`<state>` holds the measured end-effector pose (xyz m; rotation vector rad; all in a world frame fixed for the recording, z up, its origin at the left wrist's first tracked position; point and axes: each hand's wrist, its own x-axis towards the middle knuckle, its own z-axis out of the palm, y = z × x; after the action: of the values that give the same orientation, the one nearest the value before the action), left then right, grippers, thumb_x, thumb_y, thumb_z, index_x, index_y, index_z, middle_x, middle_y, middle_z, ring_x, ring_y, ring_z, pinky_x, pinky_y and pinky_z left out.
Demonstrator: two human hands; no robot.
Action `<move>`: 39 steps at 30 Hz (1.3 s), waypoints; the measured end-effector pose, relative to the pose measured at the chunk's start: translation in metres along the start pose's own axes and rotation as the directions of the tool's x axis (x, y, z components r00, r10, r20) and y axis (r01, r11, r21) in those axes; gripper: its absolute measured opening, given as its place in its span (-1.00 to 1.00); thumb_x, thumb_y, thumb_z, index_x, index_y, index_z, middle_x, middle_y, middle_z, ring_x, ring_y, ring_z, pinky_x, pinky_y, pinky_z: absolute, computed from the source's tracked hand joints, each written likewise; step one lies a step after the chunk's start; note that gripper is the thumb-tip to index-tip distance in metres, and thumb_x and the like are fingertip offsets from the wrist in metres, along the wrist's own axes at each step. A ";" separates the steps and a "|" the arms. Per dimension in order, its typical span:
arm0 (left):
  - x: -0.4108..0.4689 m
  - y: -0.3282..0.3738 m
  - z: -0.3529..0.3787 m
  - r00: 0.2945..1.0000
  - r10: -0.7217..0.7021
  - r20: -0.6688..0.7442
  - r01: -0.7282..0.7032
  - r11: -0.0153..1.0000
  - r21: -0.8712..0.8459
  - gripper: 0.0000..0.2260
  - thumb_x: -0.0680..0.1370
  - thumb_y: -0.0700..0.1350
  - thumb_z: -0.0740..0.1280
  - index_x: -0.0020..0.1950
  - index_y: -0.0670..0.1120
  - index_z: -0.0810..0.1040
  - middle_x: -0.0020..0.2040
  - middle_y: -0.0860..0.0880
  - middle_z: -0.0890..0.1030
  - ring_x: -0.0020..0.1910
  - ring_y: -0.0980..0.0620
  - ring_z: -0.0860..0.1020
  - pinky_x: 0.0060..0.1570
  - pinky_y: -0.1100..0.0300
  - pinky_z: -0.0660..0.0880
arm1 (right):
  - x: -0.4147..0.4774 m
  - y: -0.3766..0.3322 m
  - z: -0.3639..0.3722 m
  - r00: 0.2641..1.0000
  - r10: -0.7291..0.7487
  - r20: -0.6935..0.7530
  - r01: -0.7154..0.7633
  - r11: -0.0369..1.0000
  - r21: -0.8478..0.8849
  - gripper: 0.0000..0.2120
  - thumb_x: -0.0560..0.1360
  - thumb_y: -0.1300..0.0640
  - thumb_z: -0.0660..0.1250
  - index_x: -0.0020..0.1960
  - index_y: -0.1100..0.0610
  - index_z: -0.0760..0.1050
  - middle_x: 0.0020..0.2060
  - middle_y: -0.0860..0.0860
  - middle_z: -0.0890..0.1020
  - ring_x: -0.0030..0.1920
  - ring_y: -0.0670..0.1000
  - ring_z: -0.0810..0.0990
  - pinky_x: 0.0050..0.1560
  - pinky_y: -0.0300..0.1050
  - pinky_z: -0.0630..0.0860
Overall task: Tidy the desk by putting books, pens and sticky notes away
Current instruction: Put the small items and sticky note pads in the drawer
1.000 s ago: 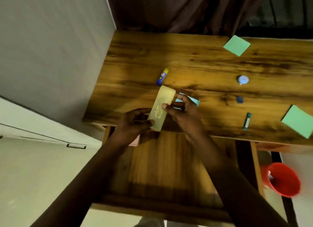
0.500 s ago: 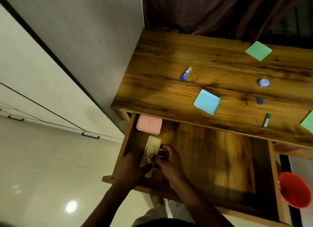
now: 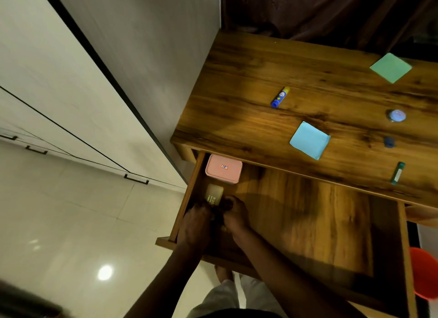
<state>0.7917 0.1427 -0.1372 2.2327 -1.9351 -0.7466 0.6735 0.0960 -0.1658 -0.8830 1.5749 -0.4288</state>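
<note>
My left hand and my right hand both grip a flat yellowish case low in the left front corner of the open drawer. Just behind the case sits a pink box. On the desk top lie a blue sticky pad, a green sticky pad, a blue and yellow glue stick and a small green tube. My hands cover the lower end of the case.
A round blue-lidded tin and a small dark blue item lie on the desk at the right. A red bucket stands on the floor at the right. A grey wall panel adjoins the desk's left side.
Both hands carried the yellowish case from above the desk edge down into the drawer's left front corner. The blue sticky pad, once half hidden by my right hand, now shows fully.
</note>
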 end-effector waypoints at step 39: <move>0.063 0.117 -0.067 0.923 0.293 -0.248 -0.328 0.938 -0.111 -0.91 0.51 0.01 0.42 0.00 0.12 0.62 -0.10 0.13 0.71 -0.20 0.12 0.67 -0.24 0.26 0.54 | -0.053 -0.032 -0.160 0.934 -0.272 -0.231 0.319 0.927 0.198 -0.94 0.55 0.15 0.47 -0.04 -0.01 0.65 -0.07 -0.01 0.74 0.00 0.05 0.73 0.01 0.04 0.68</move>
<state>0.7184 0.0442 -0.0525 1.7751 -1.9783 -0.5438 0.5298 0.0819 -0.0733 -0.9201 1.5347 -0.9267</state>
